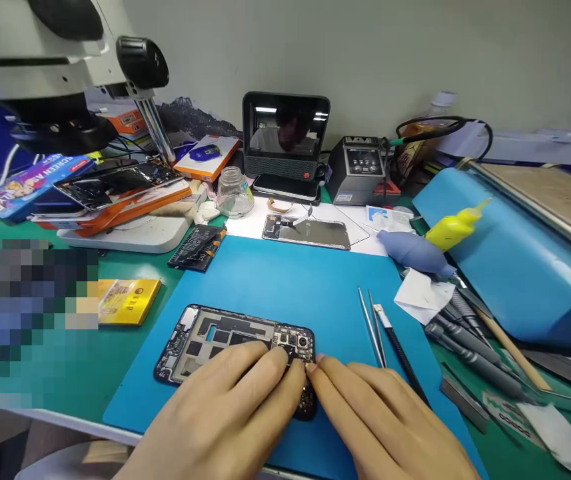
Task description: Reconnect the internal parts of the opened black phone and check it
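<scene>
Blue mat point(285, 280) carried an opened phone point(225, 340), its insides bare; left hand point(230, 407) and right hand point(380, 413) pressed fingertips together on its camera end, with reassembly seemingly unfinished.

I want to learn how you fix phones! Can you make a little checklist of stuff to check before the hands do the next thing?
1. Opened phone lies flat on the blue mat: ok.
2. Both hands meet at the phone's camera end, left hand over it, right hand beside it: ok.
3. What the fingertips pinch between them: cannot tell, they hide it.
4. Tweezers within easy reach, right of the phone: ok.
5. Mat around the phone free of loose screws: cannot tell, too small to see.
6. Glass jar stands far back from the hands: ok.
</scene>
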Tool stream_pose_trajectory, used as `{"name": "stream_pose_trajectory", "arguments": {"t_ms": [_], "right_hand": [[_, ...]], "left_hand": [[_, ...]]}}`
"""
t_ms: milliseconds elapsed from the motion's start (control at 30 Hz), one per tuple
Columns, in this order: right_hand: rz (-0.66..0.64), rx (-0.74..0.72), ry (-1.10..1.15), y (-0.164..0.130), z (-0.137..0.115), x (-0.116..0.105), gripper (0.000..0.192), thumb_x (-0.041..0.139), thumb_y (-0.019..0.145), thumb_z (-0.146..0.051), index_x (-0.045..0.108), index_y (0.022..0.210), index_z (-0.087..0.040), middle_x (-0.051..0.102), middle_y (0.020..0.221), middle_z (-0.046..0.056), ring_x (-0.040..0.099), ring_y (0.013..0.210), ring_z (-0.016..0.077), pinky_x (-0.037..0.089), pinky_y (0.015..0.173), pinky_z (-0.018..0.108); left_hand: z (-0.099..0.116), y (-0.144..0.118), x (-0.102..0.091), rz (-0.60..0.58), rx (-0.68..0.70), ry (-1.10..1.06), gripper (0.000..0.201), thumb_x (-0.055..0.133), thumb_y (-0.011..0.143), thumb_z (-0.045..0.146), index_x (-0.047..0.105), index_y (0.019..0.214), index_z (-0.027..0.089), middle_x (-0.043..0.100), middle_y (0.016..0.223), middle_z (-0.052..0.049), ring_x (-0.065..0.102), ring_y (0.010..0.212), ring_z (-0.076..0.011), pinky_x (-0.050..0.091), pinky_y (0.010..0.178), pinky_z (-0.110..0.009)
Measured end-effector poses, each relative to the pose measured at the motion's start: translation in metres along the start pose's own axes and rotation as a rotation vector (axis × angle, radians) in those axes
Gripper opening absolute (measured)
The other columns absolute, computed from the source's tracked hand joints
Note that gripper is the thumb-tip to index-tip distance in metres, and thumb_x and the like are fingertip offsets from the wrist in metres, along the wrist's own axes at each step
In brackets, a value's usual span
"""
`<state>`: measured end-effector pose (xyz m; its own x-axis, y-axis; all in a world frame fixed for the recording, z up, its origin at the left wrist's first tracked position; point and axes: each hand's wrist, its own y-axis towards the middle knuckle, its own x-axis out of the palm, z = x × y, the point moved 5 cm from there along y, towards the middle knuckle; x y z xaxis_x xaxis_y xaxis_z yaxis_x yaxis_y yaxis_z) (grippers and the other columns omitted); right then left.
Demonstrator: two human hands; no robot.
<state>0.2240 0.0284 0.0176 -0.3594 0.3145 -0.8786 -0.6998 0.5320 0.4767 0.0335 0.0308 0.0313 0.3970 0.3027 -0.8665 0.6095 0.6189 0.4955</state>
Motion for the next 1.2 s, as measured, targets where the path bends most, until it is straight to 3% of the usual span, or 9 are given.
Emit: {"name": "stream_pose_trajectory", "arguments": {"t_ms": [167, 233, 333, 467, 633, 833, 933, 1033, 1200], "right_hand": [[0.080, 0.058, 0.034, 0.006, -0.008, -0.010, 0.040, 0.037, 0.113, -0.014, 0.070, 0.135, -0.008, 0.079, 0.129, 0.010, 0.069, 0.109, 0.0242, 0.057, 0.094, 0.037], [0.120, 0.077, 0.038, 0.005, -0.009, -0.010, 0.035, 0.043, 0.111, -0.011, 0.069, 0.134, -0.008, 0.078, 0.126, 0.011, 0.068, 0.111, 0.0238, 0.056, 0.098, 0.036], [0.190, 0.130, 0.063, 0.005, -0.008, -0.009, 0.031, 0.053, 0.104, 0.000, 0.068, 0.130, -0.007, 0.076, 0.122, 0.012, 0.065, 0.116, 0.0199, 0.051, 0.106, 0.031], [0.179, 0.122, 0.074, 0.011, -0.008, -0.009, 0.030, 0.051, 0.106, -0.001, 0.068, 0.129, -0.010, 0.073, 0.118, 0.009, 0.064, 0.113, 0.0164, 0.051, 0.106, 0.028], [0.128, 0.042, -0.005, 0.017, -0.014, -0.012, 0.032, 0.045, 0.111, -0.007, 0.069, 0.132, -0.010, 0.075, 0.120, 0.009, 0.063, 0.109, 0.0185, 0.052, 0.102, 0.031], [0.090, -0.070, -0.133, 0.024, -0.020, -0.015, 0.038, 0.039, 0.109, -0.001, 0.068, 0.133, -0.003, 0.076, 0.121, 0.013, 0.065, 0.103, 0.0225, 0.054, 0.092, 0.037], [0.080, -0.096, -0.141, 0.025, -0.018, -0.017, 0.037, 0.041, 0.109, -0.002, 0.068, 0.134, -0.005, 0.077, 0.120, 0.013, 0.067, 0.105, 0.0222, 0.055, 0.093, 0.036], [0.084, -0.071, -0.104, 0.025, -0.011, -0.017, 0.034, 0.040, 0.113, -0.009, 0.068, 0.132, -0.011, 0.077, 0.119, 0.009, 0.069, 0.108, 0.0174, 0.056, 0.098, 0.029], [0.121, 0.022, -0.080, 0.021, 0.001, -0.013, 0.032, 0.041, 0.117, -0.027, 0.070, 0.128, -0.023, 0.078, 0.119, 0.001, 0.073, 0.109, 0.0117, 0.052, 0.105, 0.021]], "left_hand": [[0.010, 0.006, -0.011, -0.037, 0.129, 0.115, 0.044, 0.029, 0.116, 0.012, 0.070, 0.131, 0.007, 0.078, 0.118, -0.006, 0.070, 0.105, -0.0235, 0.055, 0.095, -0.038], [0.011, 0.004, -0.010, -0.077, 0.162, 0.128, 0.043, 0.029, 0.115, 0.011, 0.067, 0.132, 0.004, 0.076, 0.119, -0.009, 0.069, 0.108, -0.0270, 0.057, 0.093, -0.042], [0.004, 0.002, -0.004, -0.139, 0.090, -0.024, 0.036, 0.035, 0.114, 0.013, 0.064, 0.134, 0.009, 0.074, 0.120, -0.010, 0.070, 0.110, -0.0290, 0.061, 0.090, -0.044], [-0.007, 0.000, -0.003, -0.104, -0.030, -0.181, 0.027, 0.046, 0.111, 0.013, 0.065, 0.129, 0.018, 0.074, 0.123, -0.008, 0.072, 0.106, -0.0273, 0.065, 0.088, -0.043], [-0.012, -0.005, -0.008, -0.046, -0.079, -0.238, 0.031, 0.049, 0.109, 0.012, 0.063, 0.136, 0.020, 0.073, 0.130, -0.009, 0.073, 0.111, -0.0265, 0.066, 0.093, -0.042], [-0.020, -0.014, -0.017, 0.017, -0.039, -0.293, 0.029, 0.052, 0.111, 0.014, 0.063, 0.138, 0.021, 0.076, 0.130, -0.002, 0.071, 0.121, -0.0183, 0.058, 0.108, -0.030], [-0.024, -0.027, -0.031, 0.097, -0.024, -0.270, 0.027, 0.052, 0.111, 0.012, 0.064, 0.135, 0.019, 0.077, 0.127, -0.003, 0.067, 0.125, -0.0198, 0.052, 0.114, -0.032], [-0.035, -0.053, -0.052, 0.206, -0.117, -0.235, 0.027, 0.053, 0.109, 0.008, 0.063, 0.131, 0.020, 0.077, 0.119, -0.002, 0.065, 0.117, -0.0185, 0.049, 0.109, -0.031], [-0.070, -0.108, -0.082, 0.328, -0.353, -0.163, 0.013, 0.061, 0.108, 0.014, 0.055, 0.100, 0.022, 0.060, 0.085, 0.001, 0.056, 0.085, -0.0159, 0.047, 0.079, -0.028]]}}
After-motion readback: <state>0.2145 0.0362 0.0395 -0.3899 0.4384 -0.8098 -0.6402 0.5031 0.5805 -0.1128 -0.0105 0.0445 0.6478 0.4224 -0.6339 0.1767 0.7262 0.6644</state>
